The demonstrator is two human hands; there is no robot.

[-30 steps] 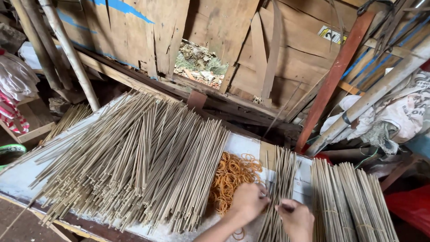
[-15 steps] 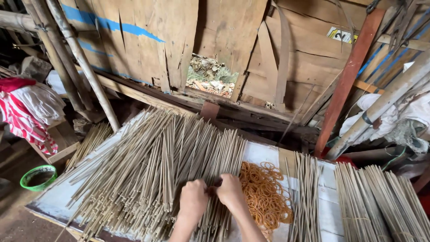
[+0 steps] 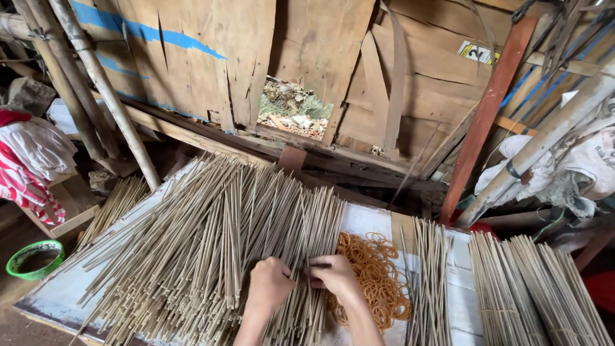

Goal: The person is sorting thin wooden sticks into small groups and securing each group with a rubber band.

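Observation:
A broad heap of thin bamboo sticks (image 3: pixel 192 256) lies spread over a white table top (image 3: pixel 368 220). My left hand (image 3: pixel 269 283) rests on the right side of the heap, its fingers curled over a few sticks. Touching it, my right hand (image 3: pixel 333 274) pinches sticks at the heap's right edge. Just to the right of that hand lies a pile of orange rubber bands (image 3: pixel 378 275). Further right are tied bundles of sticks (image 3: pixel 429 282), with more bundles (image 3: pixel 538 288) at the table's right end.
A wall of wooden boards (image 3: pixel 211 57) with a hole stands behind the table. Bamboo poles (image 3: pixel 96 83) lean at the left, a red beam (image 3: pixel 487 115) at the right. A green bowl (image 3: pixel 32 258) sits low left, red-and-white cloth (image 3: pixel 25 160) above it.
Both hands moved left from the small bundle right of the rubber bands onto the big heap of sticks. The view swung left with them.

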